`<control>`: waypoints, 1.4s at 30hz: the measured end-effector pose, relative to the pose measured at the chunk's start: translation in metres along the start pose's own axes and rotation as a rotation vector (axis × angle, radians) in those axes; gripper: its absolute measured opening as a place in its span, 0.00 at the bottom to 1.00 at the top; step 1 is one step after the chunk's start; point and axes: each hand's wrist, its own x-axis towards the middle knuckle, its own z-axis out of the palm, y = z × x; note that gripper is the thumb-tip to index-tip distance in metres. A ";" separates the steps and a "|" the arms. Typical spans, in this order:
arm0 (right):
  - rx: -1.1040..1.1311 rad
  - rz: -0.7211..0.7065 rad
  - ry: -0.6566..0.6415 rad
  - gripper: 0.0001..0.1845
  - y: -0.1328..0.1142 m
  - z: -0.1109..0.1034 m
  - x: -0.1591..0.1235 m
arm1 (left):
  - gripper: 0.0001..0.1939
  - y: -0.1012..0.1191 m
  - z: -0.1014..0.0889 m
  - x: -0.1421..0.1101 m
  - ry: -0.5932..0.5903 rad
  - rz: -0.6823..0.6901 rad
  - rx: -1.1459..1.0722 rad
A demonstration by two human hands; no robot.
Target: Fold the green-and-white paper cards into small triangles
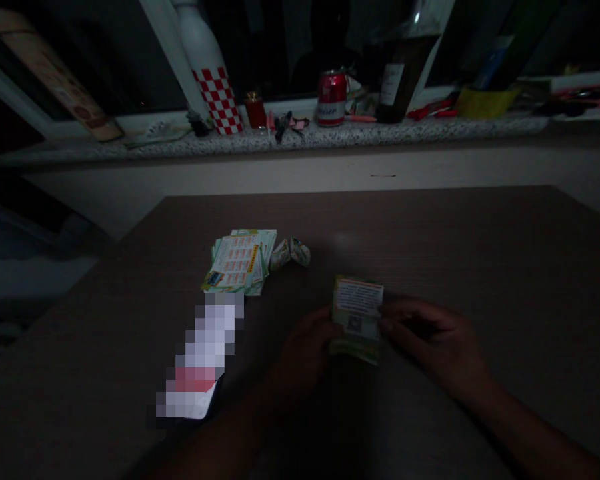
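A small printed paper ticket (359, 297) with lines of text and a square code is held over the table between my two hands. Its left edge is gripped by my left hand (307, 343), thumb lying on the front. On the other side, my right hand (437, 337) pinches the right edge between thumb and fingertips. Below the code the paper looks folded or layered; the dim light hides how many sheets there are. Further back on the left lies a loose stack of similar tickets (237, 260), with two crumpled paper pieces (299, 252) beside it.
A lit phone (203, 353), its screen blurred out, lies left of my hands, by the stack. Along the stone windowsill (280, 143) stand a red checkered bottle (217, 93), a red can (331, 99), a dark bottle (397, 83) and a yellow container (486, 101). The table (480, 247) ends near the wall.
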 end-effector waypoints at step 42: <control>-0.170 -0.233 -0.277 0.06 -0.006 -0.002 -0.003 | 0.11 0.003 -0.006 -0.012 -0.148 0.145 0.164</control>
